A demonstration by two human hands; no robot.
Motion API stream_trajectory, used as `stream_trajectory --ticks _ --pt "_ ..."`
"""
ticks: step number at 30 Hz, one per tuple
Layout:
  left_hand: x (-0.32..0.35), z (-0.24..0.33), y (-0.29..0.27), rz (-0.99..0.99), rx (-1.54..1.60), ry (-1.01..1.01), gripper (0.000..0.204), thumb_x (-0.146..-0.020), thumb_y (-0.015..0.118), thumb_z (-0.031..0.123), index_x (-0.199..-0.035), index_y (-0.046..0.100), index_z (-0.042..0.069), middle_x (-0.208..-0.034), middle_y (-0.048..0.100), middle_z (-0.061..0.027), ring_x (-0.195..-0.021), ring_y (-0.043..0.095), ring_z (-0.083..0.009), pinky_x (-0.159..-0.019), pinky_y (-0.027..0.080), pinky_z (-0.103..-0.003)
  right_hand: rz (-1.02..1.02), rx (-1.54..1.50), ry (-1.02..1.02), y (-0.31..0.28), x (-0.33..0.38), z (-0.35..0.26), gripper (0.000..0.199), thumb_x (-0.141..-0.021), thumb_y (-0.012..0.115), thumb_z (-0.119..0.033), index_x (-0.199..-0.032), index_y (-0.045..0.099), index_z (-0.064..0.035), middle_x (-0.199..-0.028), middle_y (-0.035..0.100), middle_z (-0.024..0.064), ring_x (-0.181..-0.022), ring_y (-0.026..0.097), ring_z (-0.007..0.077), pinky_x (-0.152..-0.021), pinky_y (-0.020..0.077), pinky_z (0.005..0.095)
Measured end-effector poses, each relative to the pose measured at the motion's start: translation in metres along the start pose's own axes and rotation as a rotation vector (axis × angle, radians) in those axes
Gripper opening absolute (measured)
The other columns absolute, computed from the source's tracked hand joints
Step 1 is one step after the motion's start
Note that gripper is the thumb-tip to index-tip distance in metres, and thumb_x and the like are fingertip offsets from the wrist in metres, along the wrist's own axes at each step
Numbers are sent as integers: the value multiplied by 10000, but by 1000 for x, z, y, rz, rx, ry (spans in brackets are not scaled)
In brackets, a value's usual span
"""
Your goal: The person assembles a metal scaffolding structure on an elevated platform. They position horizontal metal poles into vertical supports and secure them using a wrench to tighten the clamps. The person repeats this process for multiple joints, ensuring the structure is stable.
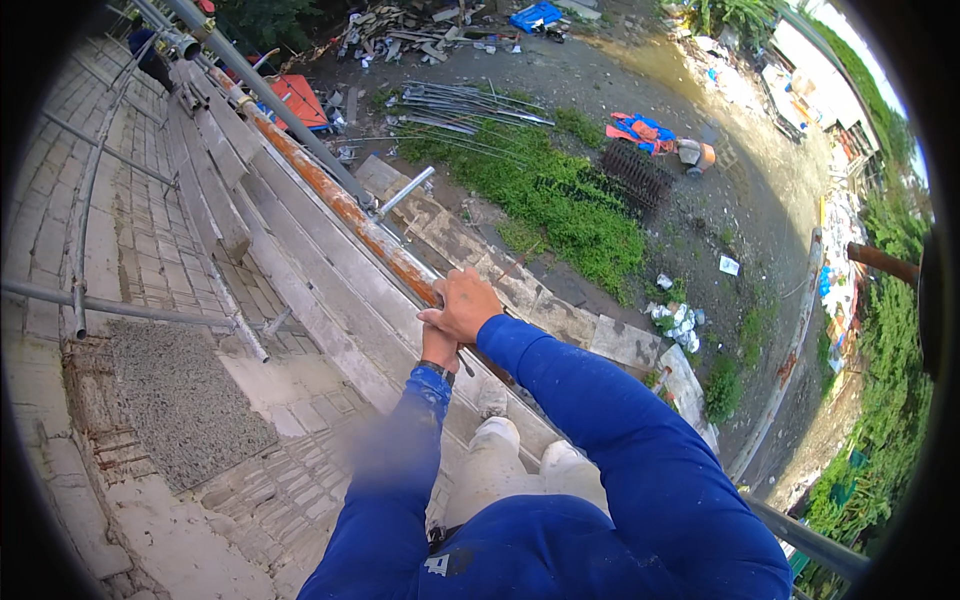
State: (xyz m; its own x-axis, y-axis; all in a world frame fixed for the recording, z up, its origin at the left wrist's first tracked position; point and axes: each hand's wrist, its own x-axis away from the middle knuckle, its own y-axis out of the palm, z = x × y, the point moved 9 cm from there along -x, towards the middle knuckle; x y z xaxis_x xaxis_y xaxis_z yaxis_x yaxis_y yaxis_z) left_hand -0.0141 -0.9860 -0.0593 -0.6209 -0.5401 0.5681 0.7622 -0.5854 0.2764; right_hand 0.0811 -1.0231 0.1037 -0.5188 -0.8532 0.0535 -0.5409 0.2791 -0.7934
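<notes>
Both hands meet in front of my body at a rusty orange scaffold pole [350, 215] that serves as a rail. My right hand [470, 305] is closed over the pole, knuckles up. Just below and against it is my left hand [438, 345], partly covered by the right one. Its fingers look curled, but what lies inside them is hidden. A dark band [437, 370] circles the left wrist. Close to that wrist a short, thin dark piece [467, 366] sticks out; its kind is unclear. Blue sleeves cover both arms.
I stand on narrow scaffold boards [300, 290] high above the ground. On the left rises a block wall with a grey rendered patch [185, 400]. Steel tubes [130, 308] cross beside it. Far below lie metal rods [470, 105], weeds [560, 210], rubble and a mixer [695, 155].
</notes>
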Motion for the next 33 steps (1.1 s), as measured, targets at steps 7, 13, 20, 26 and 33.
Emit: stream_trajectory --ticks 7,13,20,26,33 --pt "-2 -2 7 -12 211 16 330 -1045 585 232 -1312 572 38 -1158 666 -55 -1006 666 -156 -770 551 -311 25 -168 -66 30 -13 7 259 -846 754 -247 -1013 685 -62 -1098 489 212 -1051 554 426 -899 479 500" --pt "2 11 2 -130 161 29 389 -1025 609 184 -1375 544 27 -1246 637 -72 -1120 625 -151 -893 533 -310 113 -254 -52 25 -9 4 217 -856 719 -207 -980 665 -38 -1066 493 205 -1009 568 419 -866 486 494" --pt "5 16 0 -441 20 39 622 -996 660 415 -1475 458 73 -1363 602 -60 -1233 600 -186 -982 520 -350 269 -461 -74 12 3 20 211 -873 696 -187 -947 620 -5 -974 523 187 -934 573 398 -819 479 464" --pt "13 26 7 -653 298 -97 693 -964 647 550 -1411 510 38 -1353 617 -94 -1243 601 -222 -1081 467 -419 331 -778 52 6 25 34 113 -930 660 -110 -935 611 -9 -895 640 96 -816 614 198 -744 488 360" --pt "-2 30 19 -416 201 -83 552 -1003 642 443 -1370 538 44 -1300 643 -90 -1221 612 -238 -1061 479 -424 408 -881 187 -23 99 64 196 -990 621 -102 -831 520 -45 -830 600 55 -794 620 127 -721 502 308"
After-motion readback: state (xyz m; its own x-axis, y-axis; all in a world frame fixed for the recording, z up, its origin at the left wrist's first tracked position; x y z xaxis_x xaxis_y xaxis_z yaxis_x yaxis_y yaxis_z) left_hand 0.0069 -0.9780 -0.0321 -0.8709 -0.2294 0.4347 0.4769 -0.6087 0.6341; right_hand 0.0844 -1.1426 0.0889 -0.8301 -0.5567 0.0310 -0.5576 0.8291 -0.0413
